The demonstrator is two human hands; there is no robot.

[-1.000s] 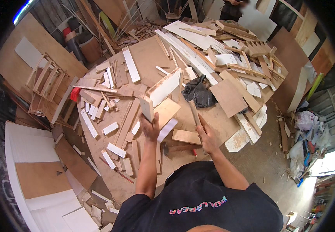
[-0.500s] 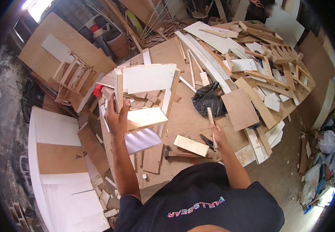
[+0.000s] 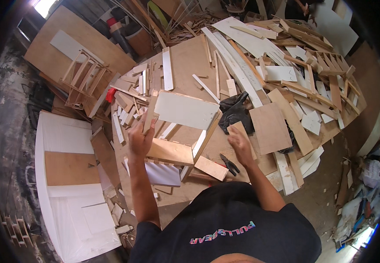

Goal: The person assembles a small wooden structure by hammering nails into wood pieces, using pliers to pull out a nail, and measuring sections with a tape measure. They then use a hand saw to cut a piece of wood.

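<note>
"White panels and bare wood, left of centre: that's the open frame (image 3: 188, 109), tilted, with the left hand (image 3: 141, 139) closed round its left side board!"

"And the right hand (image 3: 241, 147), right of centre?"

"Fingers curled, gripping a flat wooden strip (image 3: 246, 133), one end poking out above the knuckles."

"Any gap between the two?"

"A modest one! Bare tabletop shows between the frame's right edge and the strip. Black pliers (image 3: 229, 165) lie at the gap's lower end, and a pale block (image 3: 212, 168) sits just left of them, partly behind the frame's right side. Touching it? Can't tell."

"Room elsewhere?"

"Broad at upper centre, where the table (image 3: 183, 61) lies bare beyond the frame. Tight on the right: a black plastic bag (image 3: 236, 116) just above the strip, a brown square board (image 3: 267, 127) just beside it."

"And the left?"

"Crowded! Offcuts (image 3: 124, 115) gather behind the left hand, while below, the table's near edge runs close to the dark shirt (image 3: 225, 215)."
</note>
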